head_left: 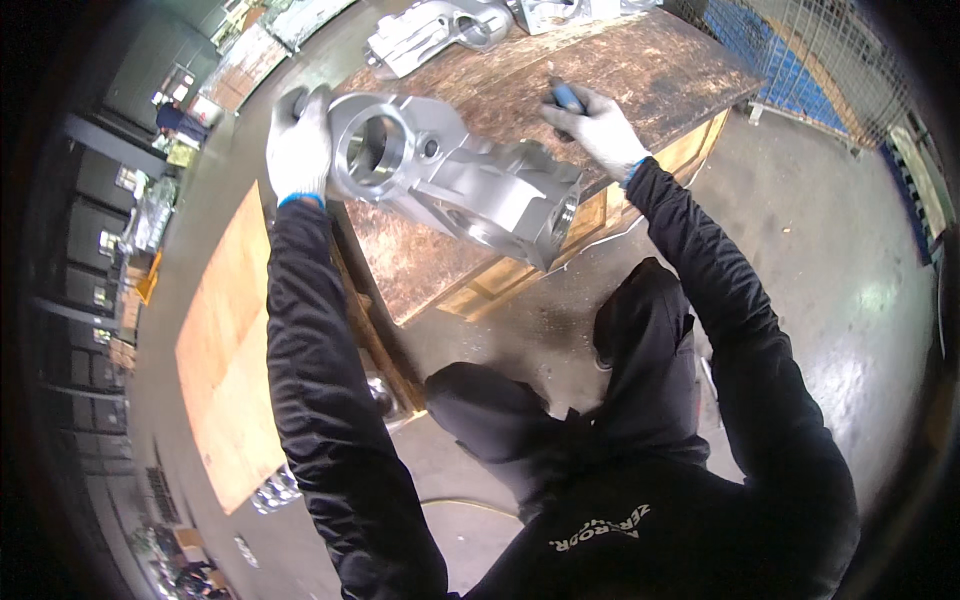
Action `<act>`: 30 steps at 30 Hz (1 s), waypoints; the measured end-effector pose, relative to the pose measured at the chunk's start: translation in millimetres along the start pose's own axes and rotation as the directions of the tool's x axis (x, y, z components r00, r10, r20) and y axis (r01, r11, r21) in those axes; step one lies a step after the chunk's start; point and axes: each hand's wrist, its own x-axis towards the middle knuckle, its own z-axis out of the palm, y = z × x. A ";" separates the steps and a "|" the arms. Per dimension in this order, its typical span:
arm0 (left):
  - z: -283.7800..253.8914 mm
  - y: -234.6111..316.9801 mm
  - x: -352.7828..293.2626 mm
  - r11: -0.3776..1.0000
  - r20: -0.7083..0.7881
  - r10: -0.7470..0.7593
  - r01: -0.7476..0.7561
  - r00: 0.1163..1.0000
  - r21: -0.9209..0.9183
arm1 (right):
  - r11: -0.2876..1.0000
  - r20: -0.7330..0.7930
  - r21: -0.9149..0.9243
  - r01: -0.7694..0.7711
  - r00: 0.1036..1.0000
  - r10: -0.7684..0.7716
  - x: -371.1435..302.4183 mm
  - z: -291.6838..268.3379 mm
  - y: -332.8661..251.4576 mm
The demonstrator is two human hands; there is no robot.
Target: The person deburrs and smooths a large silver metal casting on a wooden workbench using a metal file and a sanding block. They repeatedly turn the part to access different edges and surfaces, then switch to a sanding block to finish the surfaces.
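Observation:
A large silver metal casting (490, 190) lies across the near side of a worn wooden workbench (640, 65), its right end reaching past the edge. At its left end is a wide round bore. My left hand (300, 148), in a white glove with a blue cuff, grips the casting's rim beside that bore; some fingers are hidden. To the right, above the bench, my gloved right hand (600, 128) is closed round a small blue-handled tool (567, 97) with a thin tip pointing away from me. The tool is apart from the casting.
More silver castings (430, 40) stand along the bench's far side. A wire mesh cage (810, 60) is beyond the bench at right. A plywood sheet (230, 350) lies at left, with shiny metal parts (275, 490) by its near end. A distant person (180, 122) appears at far left.

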 end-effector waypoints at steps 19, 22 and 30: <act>-27.0 15.9 -3.3 0.974 0.318 -0.133 0.183 0.939 -0.135 | 0.909 -0.267 0.409 -0.083 0.941 0.206 -180.9 122.5 14.2; -4.1 18.5 19.5 0.992 0.394 0.034 0.018 0.918 -0.128 | 0.935 -0.182 0.355 -0.003 0.981 0.072 -197.1 140.8 32.2; 18.6 4.6 63.7 0.869 0.434 0.297 -0.430 0.850 0.246 | 0.672 0.283 -0.603 0.430 0.903 -0.324 -152.8 62.8 76.1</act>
